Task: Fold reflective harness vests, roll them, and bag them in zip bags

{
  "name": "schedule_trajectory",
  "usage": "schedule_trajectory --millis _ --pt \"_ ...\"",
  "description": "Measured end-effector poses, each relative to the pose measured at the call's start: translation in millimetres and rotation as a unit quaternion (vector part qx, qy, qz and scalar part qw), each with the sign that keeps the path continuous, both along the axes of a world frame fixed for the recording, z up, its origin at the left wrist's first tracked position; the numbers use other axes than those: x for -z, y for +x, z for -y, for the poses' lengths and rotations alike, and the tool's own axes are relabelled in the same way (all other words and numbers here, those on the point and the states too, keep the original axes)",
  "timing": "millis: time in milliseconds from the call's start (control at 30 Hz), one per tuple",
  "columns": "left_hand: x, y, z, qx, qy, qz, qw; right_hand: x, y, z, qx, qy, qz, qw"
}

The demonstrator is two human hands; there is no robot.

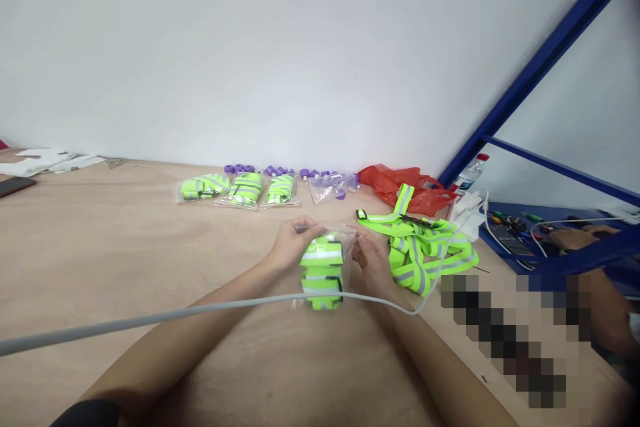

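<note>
Works over a pale-brown wooden table, with tangled neon-green, grey-striped webbing between two and three o'clock. Holds a clear flat plastic bag of folded neon-green strap at dial centre, pinching its top with left hand towards eleven, right hand towards two.

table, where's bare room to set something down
Bare table lies widest between the papers, three bagged straps and left arm; a cable passes over its near part. Near the right hand, loose straps and a red bag crowd it.
</note>
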State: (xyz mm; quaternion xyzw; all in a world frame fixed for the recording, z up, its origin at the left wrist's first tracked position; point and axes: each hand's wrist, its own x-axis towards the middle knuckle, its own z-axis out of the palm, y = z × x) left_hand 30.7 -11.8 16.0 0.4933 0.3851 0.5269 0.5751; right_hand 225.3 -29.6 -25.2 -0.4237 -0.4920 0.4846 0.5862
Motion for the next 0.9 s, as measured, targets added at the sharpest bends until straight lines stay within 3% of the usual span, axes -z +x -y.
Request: schedule_trajectory --millis 100,200,267,367,533,633,733,800,900 --pt "-25.3 -16 -3 0.006 0.092 -0.027 0.995 1.3 1 -4 0.020 0.010 -0.038 0.999" --pt "-49.5 -30 1 0.109 0.197 -0.078 0.971 0.3 2 -6 0.042 0.003 -0.060 0.997" --pt "-60.6 -37 5 0.158 0.215 -0.102 0.958 0.0 2 -6 0.050 -0.006 -0.072 0.996" --pt "-69.6 -45 7 0.166 0.211 -0.114 0.957 1.2 2 -5 0.047 -0.010 -0.057 0.997" --pt "-75.9 -52 8 0.158 0.212 -0.124 0.956 3.5 0 1 0.028 0.040 0.110 0.993" --pt "-88.2 -50 20 0.165 0.237 -0.161 0.944 0.9 -3 7 0.008 0.068 0.207 0.976" --pt "-109.7 -50 48 0.257 0.265 -0.249 0.895 -3.1 -5 10 -0.020 0.080 0.251 0.964" --pt "-122.6 -52 69 0.343 0.263 -0.354 0.829 -4.0 -5 10 -0.026 0.094 0.267 0.959" --pt "-130.0 -56 90 0.414 0.222 -0.489 0.735 -0.3 -6 7 -0.015 0.112 0.277 0.954"
